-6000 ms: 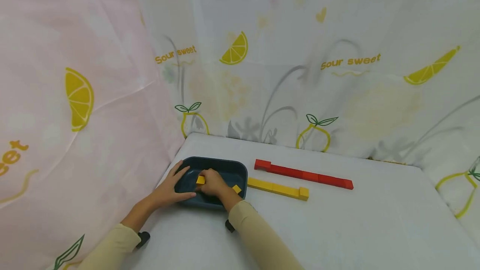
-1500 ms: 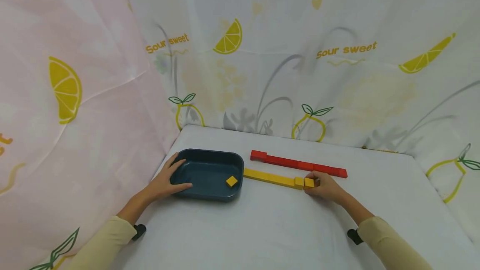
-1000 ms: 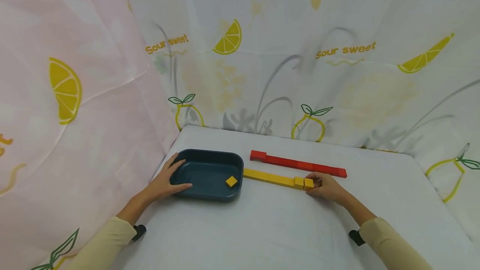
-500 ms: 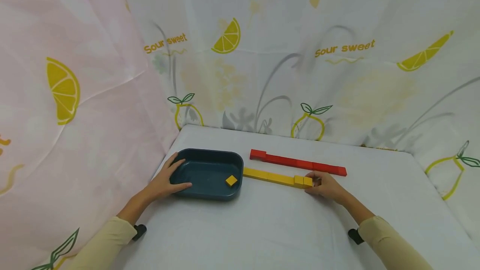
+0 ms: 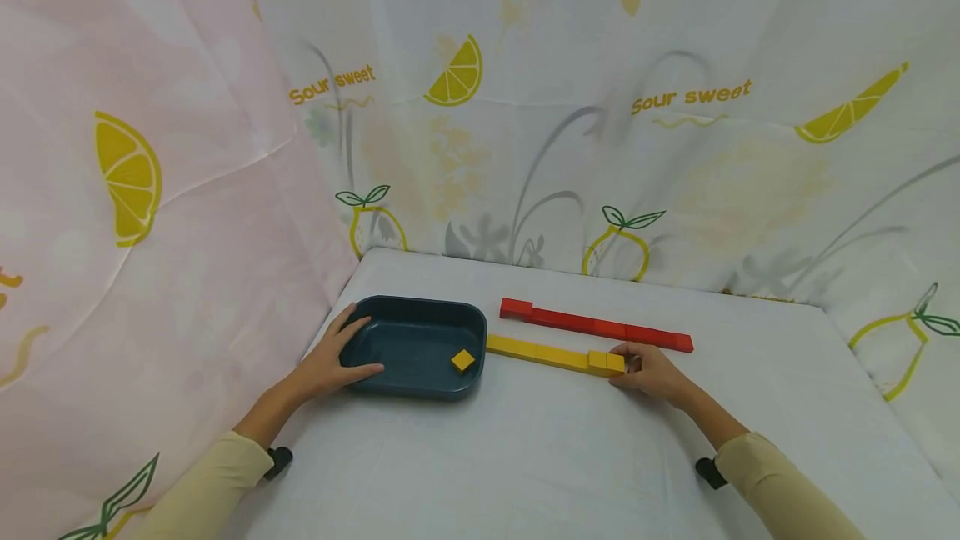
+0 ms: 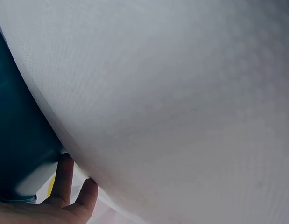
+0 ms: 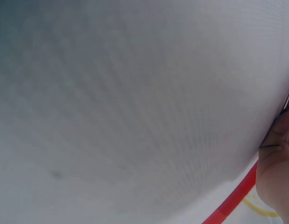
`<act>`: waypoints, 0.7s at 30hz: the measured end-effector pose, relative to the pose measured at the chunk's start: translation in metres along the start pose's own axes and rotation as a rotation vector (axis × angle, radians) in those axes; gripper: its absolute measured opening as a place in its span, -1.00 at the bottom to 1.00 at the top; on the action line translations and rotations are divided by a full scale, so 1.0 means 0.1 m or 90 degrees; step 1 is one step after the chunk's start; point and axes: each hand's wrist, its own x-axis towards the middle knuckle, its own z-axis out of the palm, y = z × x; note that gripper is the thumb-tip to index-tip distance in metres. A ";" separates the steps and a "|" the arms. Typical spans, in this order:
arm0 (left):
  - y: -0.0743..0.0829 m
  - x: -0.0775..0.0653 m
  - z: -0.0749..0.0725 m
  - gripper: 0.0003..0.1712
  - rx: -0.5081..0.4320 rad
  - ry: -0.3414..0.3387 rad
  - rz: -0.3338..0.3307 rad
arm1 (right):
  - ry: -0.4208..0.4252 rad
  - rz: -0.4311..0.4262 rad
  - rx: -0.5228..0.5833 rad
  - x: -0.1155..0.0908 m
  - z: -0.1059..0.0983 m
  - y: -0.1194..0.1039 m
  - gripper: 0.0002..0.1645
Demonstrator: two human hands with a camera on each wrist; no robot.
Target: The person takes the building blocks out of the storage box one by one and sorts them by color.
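Note:
My right hand pinches a yellow cube at the right end of a yellow row. This cube touches another yellow cube, and long yellow blocks run left from there to the tray. On the left, my left hand rests spread at the end of a dark blue tray, fingers fairly straight over its rim. Inside the tray lies one yellow cube. The left wrist view shows fingers beside the tray wall; in the right wrist view the held cube is hidden.
Behind the yellow row lies a parallel row of red blocks, with a raised red block at its left end. A white cloth covers the table. Lemon-print curtains stand behind and at the left.
Six seconds ago my right hand gripped a yellow cube inside the tray. It then carried the cube to the row's right end, closing the small gap there. The left hand stays at the tray.

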 end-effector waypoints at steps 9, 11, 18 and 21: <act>0.00 -0.01 -0.01 0.09 0.001 -0.004 -0.002 | -0.002 -0.004 -0.008 0.02 0.00 -0.01 -0.37; -0.01 -0.01 -0.02 0.09 0.000 -0.004 -0.001 | -0.007 -0.008 -0.006 0.01 0.00 -0.02 -0.36; -0.01 0.01 0.00 0.10 -0.009 0.000 0.008 | -0.038 -0.009 0.018 -0.05 -0.14 0.00 -0.21; -0.02 0.01 0.00 0.10 -0.009 0.001 0.015 | -0.034 -0.002 0.012 -0.09 -0.24 -0.01 -0.15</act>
